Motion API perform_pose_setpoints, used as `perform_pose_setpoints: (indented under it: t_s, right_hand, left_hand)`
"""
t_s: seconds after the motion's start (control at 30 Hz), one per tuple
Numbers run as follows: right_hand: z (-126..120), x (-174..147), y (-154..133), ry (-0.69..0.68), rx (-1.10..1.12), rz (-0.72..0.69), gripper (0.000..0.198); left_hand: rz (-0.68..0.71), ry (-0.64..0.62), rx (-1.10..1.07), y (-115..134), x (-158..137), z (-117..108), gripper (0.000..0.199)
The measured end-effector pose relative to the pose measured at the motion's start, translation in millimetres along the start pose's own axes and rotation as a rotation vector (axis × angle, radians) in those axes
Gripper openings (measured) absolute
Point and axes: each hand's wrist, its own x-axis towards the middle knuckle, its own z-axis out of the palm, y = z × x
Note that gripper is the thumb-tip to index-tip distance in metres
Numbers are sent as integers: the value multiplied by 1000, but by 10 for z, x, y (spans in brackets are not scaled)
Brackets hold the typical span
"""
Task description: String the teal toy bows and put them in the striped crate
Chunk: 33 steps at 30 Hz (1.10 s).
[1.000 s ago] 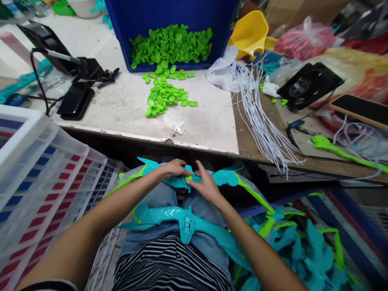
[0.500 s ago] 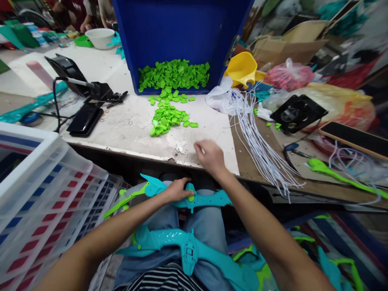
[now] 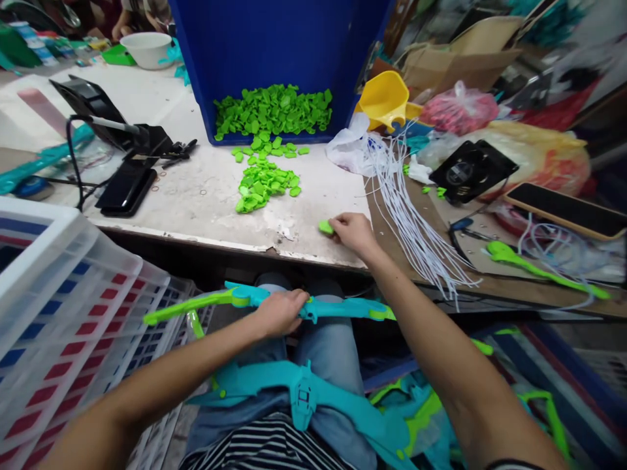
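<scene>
My left hand (image 3: pixel 281 313) is closed around the middle of a teal plastic toy bow (image 3: pixel 337 308) with bright green ends, held above my knees. My right hand (image 3: pixel 353 232), over the table's front edge, pinches a small flat green plastic piece (image 3: pixel 325 227) between thumb and fingers. Beyond it, a loose heap of similar green pieces (image 3: pixel 264 186) lies on the table, trailing back to a larger pile (image 3: pixel 274 111) in a tipped blue bin (image 3: pixel 279 46). Across my lap rests a second teal bow (image 3: pixel 264 378), untouched by either hand.
A white plastic basket (image 3: pixel 98 274) stands at my left. On the table are a black phone (image 3: pixel 127 189), a bundle of white cords (image 3: pixel 406 209), a yellow scoop-like part (image 3: pixel 385 98), a black fan (image 3: pixel 470 170) and another phone (image 3: pixel 563 209). More bows lie low at right.
The bow in my left hand has turned from its broad face to nearly edge-on. My right hand stays near the table edge, and a green piece now shows in its fingers. The view has shifted slightly.
</scene>
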Motion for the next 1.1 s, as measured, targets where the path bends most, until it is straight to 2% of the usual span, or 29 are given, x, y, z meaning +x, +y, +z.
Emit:
perform_pose_setpoints:
  t_s: [0.07,0.13,0.2,0.27,0.37,0.43,0.5,0.57,0.67,0.77,0.83,0.93,1.0,1.1]
  right_hand:
    - [-61,-141,75,6,-55,39,23]
    - [-71,-230,116,89,-203,6,20]
    - [-67,-287,127,132,-309,-42,17]
    - [-86,-322,131,137,-303,-108,18]
    - [-175,-323,180,93,-198,-387,20]
    - [-236,-278,242,-34,-117,-621,16]
    - [-266,-212,299,-195,-69,-746,12]
    - [-265,-169,323,-278,-68,-754,14]
    - [-230,-291,287,-218,-87,-705,13]
    - [-128,-744,239,-93,-35,-689,25]
    - [6,-1159,252,-67,4,-718,29]
    - [276,-1689,350,-54,-7,-740,25]
    - [442,-1874,419,-24,-25,-724,23]
    - [598,-1931,456,39,-22,-712,23]
  left_hand:
    - [18,-75,-125,-49,102,-182,38]
    - [22,-183,-260,-119,203,-298,29]
    - [-1,-277,-410,-195,292,-337,28]
    - [-43,-293,-540,-257,359,-320,31]
    - [-80,-251,-659,-310,418,-265,36]
    - [-100,-273,-710,-323,437,-241,34]
    - [-133,-300,-762,-326,446,-230,34]
    - [-176,-335,-823,-326,450,-226,37]
    - [-213,-358,-876,-333,449,-223,38]
    - [-203,-348,-873,-348,440,-223,38]
    - [-199,-360,-882,-354,434,-221,38]
    - [-199,-373,-897,-353,435,-208,38]
    - [-195,-379,-905,-352,442,-191,39]
    - [-181,-385,-911,-358,448,-169,40]
